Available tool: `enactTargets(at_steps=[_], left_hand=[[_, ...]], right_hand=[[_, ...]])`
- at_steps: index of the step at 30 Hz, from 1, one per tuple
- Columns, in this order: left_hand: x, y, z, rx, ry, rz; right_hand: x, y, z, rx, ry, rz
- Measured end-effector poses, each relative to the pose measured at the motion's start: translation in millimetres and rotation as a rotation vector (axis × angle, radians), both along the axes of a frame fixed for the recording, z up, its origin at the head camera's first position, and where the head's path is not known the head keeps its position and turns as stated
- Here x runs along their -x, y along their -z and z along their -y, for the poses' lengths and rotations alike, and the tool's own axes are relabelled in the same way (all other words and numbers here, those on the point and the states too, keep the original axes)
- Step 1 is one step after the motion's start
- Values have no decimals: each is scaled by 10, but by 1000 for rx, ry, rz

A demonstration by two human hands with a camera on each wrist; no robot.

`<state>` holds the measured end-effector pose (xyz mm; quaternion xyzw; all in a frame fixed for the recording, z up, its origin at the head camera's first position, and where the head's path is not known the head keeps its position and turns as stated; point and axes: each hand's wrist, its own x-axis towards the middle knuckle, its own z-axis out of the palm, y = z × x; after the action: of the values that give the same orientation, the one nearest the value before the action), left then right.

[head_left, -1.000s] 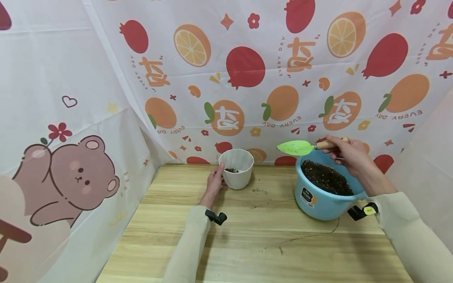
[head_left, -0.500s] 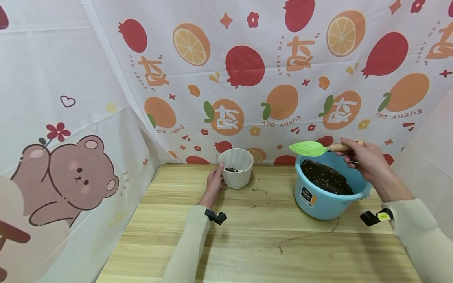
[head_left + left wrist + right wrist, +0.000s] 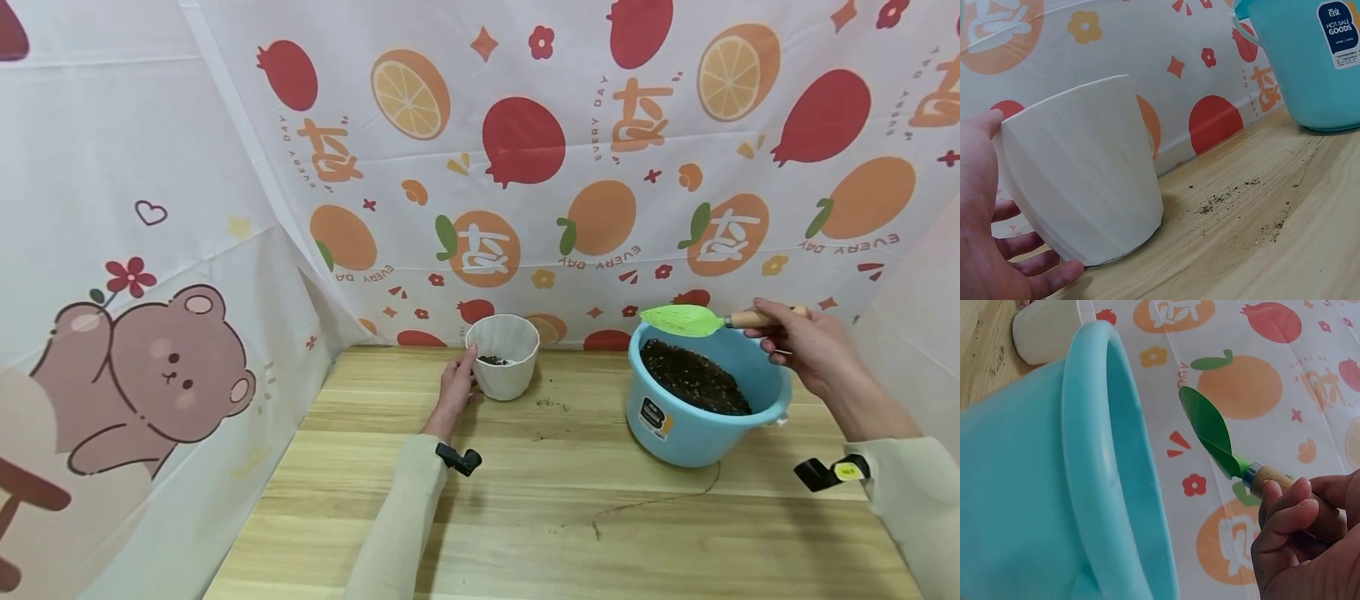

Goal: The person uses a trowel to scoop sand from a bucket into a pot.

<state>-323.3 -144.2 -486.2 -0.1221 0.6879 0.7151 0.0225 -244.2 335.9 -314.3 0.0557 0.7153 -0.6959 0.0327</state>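
Note:
My left hand (image 3: 455,388) holds a white flower pot (image 3: 507,382) at its left side, thumb at the rim and fingers low along the wall. A little dark soil (image 3: 495,361) lies inside the pot. In the left wrist view the pot (image 3: 1088,175) stands on the table beside my fingers. My right hand (image 3: 813,346) grips the wooden handle of a green garden trowel (image 3: 682,321). Its blade is level above the blue bucket (image 3: 675,437), with only faint specks on it. Dark potting soil (image 3: 693,377) fills part of the bucket.
The wooden table (image 3: 525,517) carries scattered soil crumbs (image 3: 552,404) between pot and bucket, plus a thin trail of soil (image 3: 652,503) in front. A fruit-printed cloth (image 3: 420,192) hangs right behind both containers. Another cloth with a bear (image 3: 176,367) hangs at the left.
My right hand has moved to the right with the trowel, bringing the blade over the bucket's left rim and soil. The left hand and the pot have stayed in place.

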Motion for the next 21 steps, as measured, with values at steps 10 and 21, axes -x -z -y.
enactTargets(at_steps=[10,21], left_hand=[[23,3,8,2,8,7],[3,-9,-7,27,-1,-2]], right_hand=[[-84,63,-195,39,51,40],[-146,138,-329,-72,91,46]])
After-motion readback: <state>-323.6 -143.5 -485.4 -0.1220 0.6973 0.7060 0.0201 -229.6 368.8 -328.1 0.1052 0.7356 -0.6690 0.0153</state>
